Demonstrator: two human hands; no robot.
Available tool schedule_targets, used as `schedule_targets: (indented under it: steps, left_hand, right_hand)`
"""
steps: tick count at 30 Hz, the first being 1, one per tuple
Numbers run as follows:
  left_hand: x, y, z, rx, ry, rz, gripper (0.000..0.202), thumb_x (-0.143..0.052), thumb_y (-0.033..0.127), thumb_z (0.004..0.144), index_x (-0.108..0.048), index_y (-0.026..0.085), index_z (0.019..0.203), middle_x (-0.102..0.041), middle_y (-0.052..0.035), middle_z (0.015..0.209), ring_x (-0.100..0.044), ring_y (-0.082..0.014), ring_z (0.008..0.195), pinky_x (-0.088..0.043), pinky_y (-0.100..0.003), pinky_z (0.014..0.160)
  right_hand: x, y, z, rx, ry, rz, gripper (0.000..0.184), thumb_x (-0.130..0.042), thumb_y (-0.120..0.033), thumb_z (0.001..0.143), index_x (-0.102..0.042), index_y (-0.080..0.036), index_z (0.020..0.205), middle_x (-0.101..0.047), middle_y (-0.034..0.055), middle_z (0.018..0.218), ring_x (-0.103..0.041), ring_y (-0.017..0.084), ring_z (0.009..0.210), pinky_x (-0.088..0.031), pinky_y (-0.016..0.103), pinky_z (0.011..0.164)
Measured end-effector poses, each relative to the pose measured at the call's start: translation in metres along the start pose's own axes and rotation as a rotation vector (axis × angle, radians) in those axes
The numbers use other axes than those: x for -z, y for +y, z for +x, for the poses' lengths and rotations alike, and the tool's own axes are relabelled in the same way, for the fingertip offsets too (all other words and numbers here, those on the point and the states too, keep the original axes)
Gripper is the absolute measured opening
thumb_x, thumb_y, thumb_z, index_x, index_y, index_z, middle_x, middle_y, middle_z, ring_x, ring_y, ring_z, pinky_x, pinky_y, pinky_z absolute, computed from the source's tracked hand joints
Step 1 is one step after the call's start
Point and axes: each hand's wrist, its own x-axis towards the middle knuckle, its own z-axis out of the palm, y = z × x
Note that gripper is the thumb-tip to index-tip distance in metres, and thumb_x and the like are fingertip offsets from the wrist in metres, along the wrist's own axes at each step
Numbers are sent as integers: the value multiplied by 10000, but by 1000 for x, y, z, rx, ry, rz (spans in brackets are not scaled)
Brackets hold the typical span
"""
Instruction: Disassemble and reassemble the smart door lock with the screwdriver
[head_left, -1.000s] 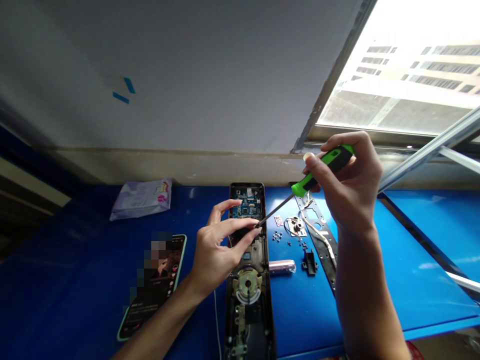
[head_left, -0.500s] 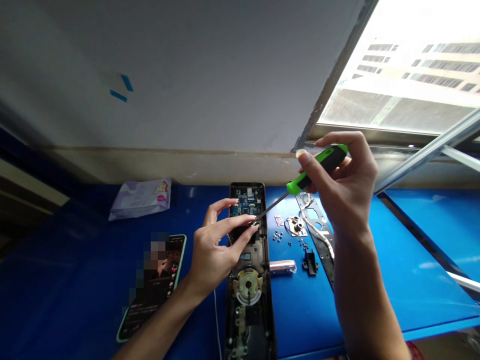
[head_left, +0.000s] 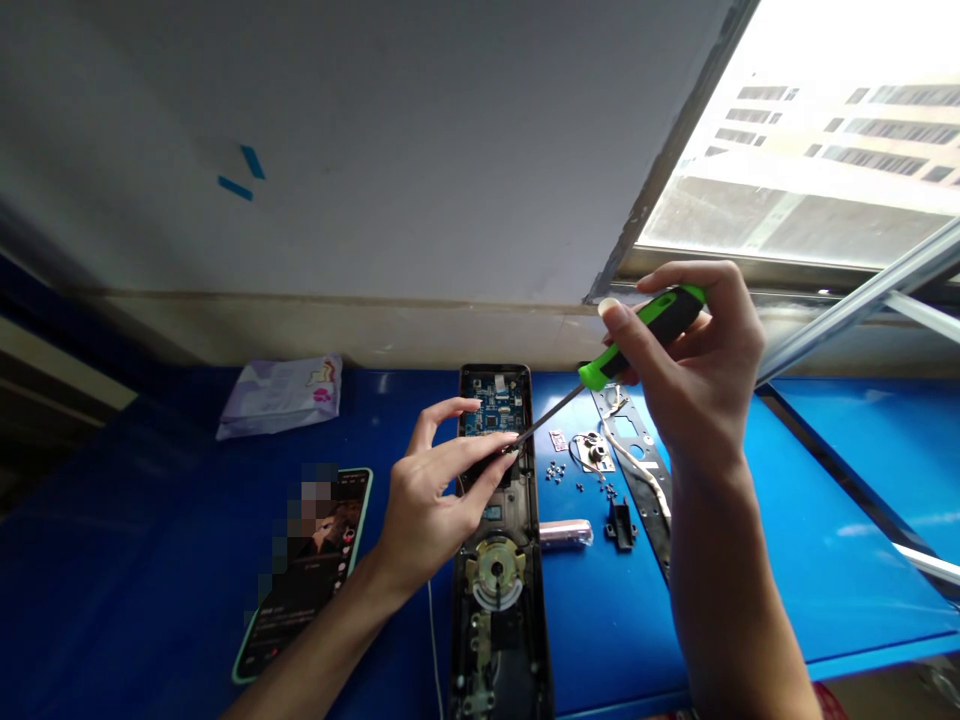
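Observation:
An opened black door-lock body lies lengthwise on the blue table, its blue circuit board at the far end and a round brass part lower down. My right hand grips a green-and-black screwdriver; its shaft slants down left to the lock's middle. My left hand hovers over the lock, thumb and fingers pinched at the screwdriver tip; what they hold is too small to see.
Several loose screws, a small plate with a ring, a black metal strip, a black clip and a pink bar lie right of the lock. A phone and a tissue pack lie left. Wall and window behind.
The right hand and screwdriver shifted slightly left and then back right; the left fingers stay pinched at the tip. Nothing else moved.

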Motion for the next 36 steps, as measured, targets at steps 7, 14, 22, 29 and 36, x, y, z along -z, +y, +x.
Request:
schedule_targets:
  steps: [7,14,22,29,36]
  left_hand:
    - [-2,-5,-4,33,43,53,179,-794,172,912,-808,242,1076,-759,-60,1155,-699,-229,1175,-632,-420,1012]
    - [1,-3,-1,35,66,106,228,-777,218,933,-772,255,1157,-788,-49,1121,-676,-257,1225,-604,-462,1052]
    - [-5,-23,-9,364,28,-84,482,-567,340,1062,-525,250,1534,-610,-130,1548,-658,-276,1347,-608,-418,1069]
    - [-8,-21,-13,471,-14,-250,504,-548,386,1072,-514,223,1547,-799,-100,1184,-741,-145,736,-670,-294,797]
    - [-13,-23,-18,495,20,-380,501,-559,358,1069,-497,238,1551,-762,-122,1302,-783,-207,1039,-662,-336,931]
  right_hand:
    - [6,-5,-3,-52,-164,63,390,-845,-288,840,-669,-284,1188,-704,-26,802,-719,162,666,-641,291,573]
    - [9,-6,-3,-80,-252,179,585,-822,-251,851,-509,-344,1337,-758,-25,917,-780,219,792,-698,413,764]
    - [-3,-13,-3,74,-70,164,504,-830,-144,826,-530,-339,1181,-698,-29,965,-782,207,810,-690,411,763]
    - [-16,-25,-4,215,-20,112,502,-865,-164,831,-629,-363,1227,-686,8,1159,-779,225,934,-691,428,822]
    - [-37,-36,-1,227,-65,118,541,-838,-188,874,-636,-459,1296,-681,-15,1341,-777,216,975,-705,443,864]
